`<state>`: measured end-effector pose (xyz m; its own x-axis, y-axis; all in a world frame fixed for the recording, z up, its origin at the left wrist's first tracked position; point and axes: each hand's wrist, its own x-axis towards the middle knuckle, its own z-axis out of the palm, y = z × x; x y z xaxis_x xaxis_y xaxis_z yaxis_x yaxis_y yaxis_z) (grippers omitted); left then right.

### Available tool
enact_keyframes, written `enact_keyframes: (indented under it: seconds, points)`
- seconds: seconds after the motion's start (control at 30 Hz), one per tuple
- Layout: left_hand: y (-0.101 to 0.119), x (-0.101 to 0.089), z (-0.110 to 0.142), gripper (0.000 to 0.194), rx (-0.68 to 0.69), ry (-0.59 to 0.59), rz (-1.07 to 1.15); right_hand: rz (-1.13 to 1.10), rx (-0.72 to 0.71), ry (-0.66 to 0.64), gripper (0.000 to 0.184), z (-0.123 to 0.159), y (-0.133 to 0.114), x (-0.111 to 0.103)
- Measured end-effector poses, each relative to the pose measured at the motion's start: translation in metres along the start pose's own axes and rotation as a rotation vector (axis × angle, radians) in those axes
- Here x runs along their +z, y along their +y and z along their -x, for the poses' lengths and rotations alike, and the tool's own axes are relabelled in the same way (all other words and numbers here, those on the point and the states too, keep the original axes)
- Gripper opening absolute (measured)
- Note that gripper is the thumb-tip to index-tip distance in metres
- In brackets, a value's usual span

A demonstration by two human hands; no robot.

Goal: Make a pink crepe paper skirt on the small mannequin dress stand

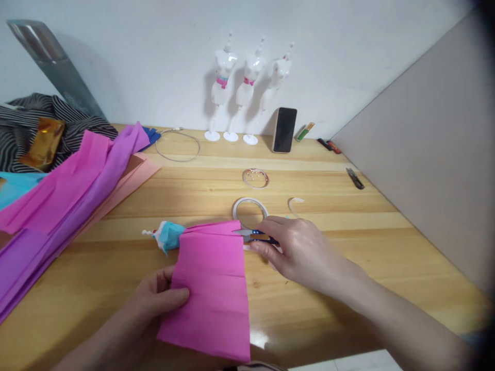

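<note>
My left hand (164,299) pinches the left side of a pink sheet of crepe paper (212,293), thumb on top. In my right hand (294,247) is a pair of scissors (255,236) with dark blue handles, its blades at the sheet's upper right corner. A narrow strip along the top edge is partly split from the rest of the sheet. Just beyond the sheet's upper left corner lies a small mannequin (170,236) wrapped in light blue paper, partly hidden by the pink paper. A roll of white tape (236,206) lies behind the scissors.
Three white mannequins on stands (219,93) line the wall beside a propped phone (284,130). Pink and purple paper strips (73,190) cover the left side. A dish of beads (256,178), a cable (178,154) and dark snips (355,178) lie farther back.
</note>
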<state>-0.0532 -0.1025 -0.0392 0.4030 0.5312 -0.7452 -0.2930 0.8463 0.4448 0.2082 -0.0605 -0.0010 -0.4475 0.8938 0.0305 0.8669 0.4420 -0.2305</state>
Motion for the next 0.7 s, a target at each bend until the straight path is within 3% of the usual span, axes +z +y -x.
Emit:
enact_keyframes:
  seconds: [0.3, 0.7]
  points:
    - [-0.005, -0.007, -0.008, 0.035, 0.006, -0.077, 0.031, 0.016, -0.053, 0.03, 0.018, -0.004, -0.001, 0.001]
    - [-0.005, -0.012, -0.01, 0.039, 0.002, -0.024, -0.029, -0.022, -0.048, 0.005, 0.021, -0.005, 0.002, 0.002]
